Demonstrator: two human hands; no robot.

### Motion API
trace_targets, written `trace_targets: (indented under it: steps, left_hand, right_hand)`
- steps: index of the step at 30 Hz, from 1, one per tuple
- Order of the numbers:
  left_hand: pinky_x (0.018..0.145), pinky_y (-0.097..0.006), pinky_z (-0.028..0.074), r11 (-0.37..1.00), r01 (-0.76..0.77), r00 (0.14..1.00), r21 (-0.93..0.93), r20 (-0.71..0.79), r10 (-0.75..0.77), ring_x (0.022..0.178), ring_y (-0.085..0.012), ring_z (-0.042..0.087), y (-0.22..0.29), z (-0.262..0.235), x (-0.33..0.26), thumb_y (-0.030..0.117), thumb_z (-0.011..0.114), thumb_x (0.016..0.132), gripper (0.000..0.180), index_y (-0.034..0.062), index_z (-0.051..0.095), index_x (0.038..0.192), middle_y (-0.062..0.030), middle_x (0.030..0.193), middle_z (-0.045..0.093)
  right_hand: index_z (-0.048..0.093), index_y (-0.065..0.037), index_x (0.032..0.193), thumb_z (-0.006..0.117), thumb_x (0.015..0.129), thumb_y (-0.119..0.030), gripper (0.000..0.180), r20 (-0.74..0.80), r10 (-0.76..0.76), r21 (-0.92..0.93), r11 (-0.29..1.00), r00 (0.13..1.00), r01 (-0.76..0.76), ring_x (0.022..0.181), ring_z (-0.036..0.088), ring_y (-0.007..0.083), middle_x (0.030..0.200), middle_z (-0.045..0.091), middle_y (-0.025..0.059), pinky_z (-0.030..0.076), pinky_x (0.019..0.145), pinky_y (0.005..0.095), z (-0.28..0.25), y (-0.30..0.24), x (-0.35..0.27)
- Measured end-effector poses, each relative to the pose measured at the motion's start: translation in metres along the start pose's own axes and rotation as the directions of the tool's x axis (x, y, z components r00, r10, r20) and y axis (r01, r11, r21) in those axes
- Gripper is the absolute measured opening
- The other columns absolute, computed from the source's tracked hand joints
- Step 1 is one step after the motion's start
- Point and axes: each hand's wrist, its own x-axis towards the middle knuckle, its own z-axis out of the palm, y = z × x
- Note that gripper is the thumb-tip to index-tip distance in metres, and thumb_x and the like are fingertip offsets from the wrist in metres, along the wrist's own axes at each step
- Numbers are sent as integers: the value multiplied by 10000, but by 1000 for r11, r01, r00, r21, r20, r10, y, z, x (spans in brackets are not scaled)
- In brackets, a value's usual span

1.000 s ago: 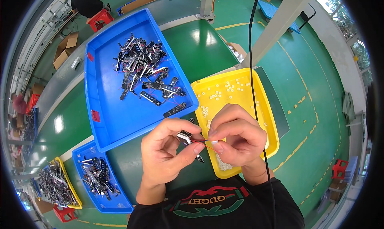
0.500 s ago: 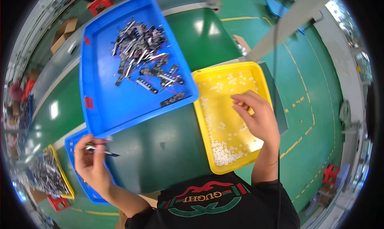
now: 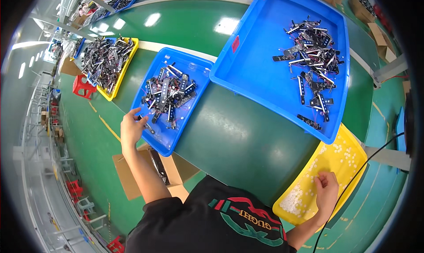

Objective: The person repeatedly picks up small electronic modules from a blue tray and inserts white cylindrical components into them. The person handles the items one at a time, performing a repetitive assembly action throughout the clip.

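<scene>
My left hand (image 3: 132, 128) is at the near left edge of a small blue tray (image 3: 193, 111), its fingers closed on a small black strip-shaped part (image 3: 149, 128) that is partly hidden. A heap of black and silver parts with thin wires (image 3: 165, 92) lies in this tray. My right hand (image 3: 327, 192) is above a yellow tray (image 3: 282, 207), fingers curled together. Whatever the fingertips may hold is too small to make out. Many small white ring-shaped pieces (image 3: 291, 202) lie in the yellow tray, densest at its near left corner.
A large blue tray (image 3: 260, 45) with more wired black parts (image 3: 312, 54) stands on the green table (image 3: 234, 134). Further left is a yellow tray of parts (image 3: 115, 87) near a red stool (image 3: 84, 87). An open cardboard box (image 3: 176, 169) stands below the table edge. A black cable (image 3: 349, 184) crosses the right side.
The view has turned left, bringing the small blue tray fully into sight. My left hand has moved with the black part over that tray's edge. My right hand remains over the yellow tray, fingers more curled.
</scene>
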Motion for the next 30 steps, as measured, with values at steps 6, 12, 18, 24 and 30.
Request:
trace_targets:
  steps: [6,12,18,24,30]
  left_hand:
    - [752,-389,526,930,-166,977,329,-76,201,843,-299,687,-6,7,7,267,735,783,482,46,607,1192,-176,902,699]
    - [598,-277,465,766,-632,764,-121,-266,588,625,-125,557,154,60,-41,56,648,849,201,44,655,1050,-65,713,625]
    - [790,-357,495,19,-995,10,-95,100,995,895,-273,604,275,144,-88,-27,633,759,298,82,668,1034,-89,939,642]
    - [835,-364,491,-339,-941,-326,2,268,907,949,-251,597,317,198,-80,2,563,767,266,82,655,1003,-69,925,645]
    - [683,-330,502,-109,-992,-119,-57,237,964,796,-221,626,320,178,-69,10,644,760,261,82,661,1011,-77,857,631]
  right_hand:
    - [604,8,889,634,693,93,216,-38,-121,-68,991,992,118,628,578,237,751,559,126,467,566,330,-3,4,-6]
    - [603,2,893,591,643,123,279,-139,-119,-74,991,983,110,647,574,268,801,536,132,479,582,346,-12,-3,-12]
    - [621,-17,900,588,649,133,295,-334,-114,27,991,936,131,699,596,308,829,578,133,489,595,359,-7,-4,-25]
    - [652,-12,939,640,749,104,223,-396,-120,188,960,910,209,744,632,290,840,633,130,507,634,335,-4,-12,-38]
    - [673,-1,945,687,774,84,192,-331,-23,663,706,943,250,755,665,191,842,645,104,527,614,270,5,-17,-42]
